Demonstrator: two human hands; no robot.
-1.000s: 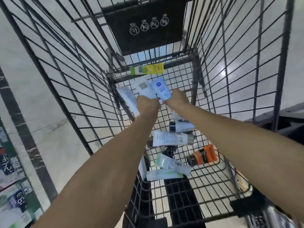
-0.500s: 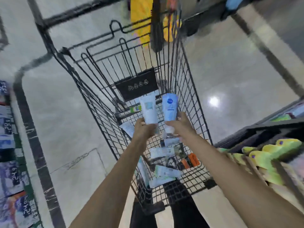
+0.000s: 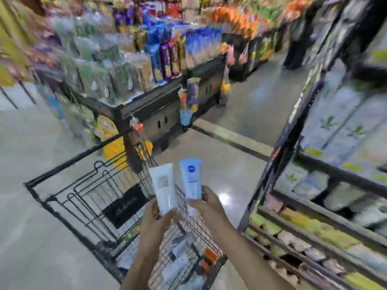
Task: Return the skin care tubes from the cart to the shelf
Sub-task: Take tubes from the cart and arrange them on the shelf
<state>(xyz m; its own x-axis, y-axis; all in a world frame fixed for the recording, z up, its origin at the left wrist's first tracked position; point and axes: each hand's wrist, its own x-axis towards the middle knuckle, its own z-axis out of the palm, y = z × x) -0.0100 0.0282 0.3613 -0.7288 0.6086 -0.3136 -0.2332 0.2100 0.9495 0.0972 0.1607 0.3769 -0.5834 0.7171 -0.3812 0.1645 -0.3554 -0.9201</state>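
My left hand grips a white tube by its lower end, held upright above the black wire cart. Right beside it, my right hand holds a light blue tube with a dark blue round logo, also upright. The two tubes nearly touch. Several more tubes and an orange-capped one lie blurred on the cart's floor below my forearms. The shelf with rows of packaged goods stands close on the right.
A dark display stand stacked with colourful packets stands ahead beyond the cart. Shiny grey floor runs between it and the right shelf, crossed by a dark stripe. A dark figure stands far back right. The whole frame is motion-blurred.
Both hands lifted the two tubes out of the cart and raised them higher. The view swung up from the cart's inside to the aisle, and the right shelf came into sight.
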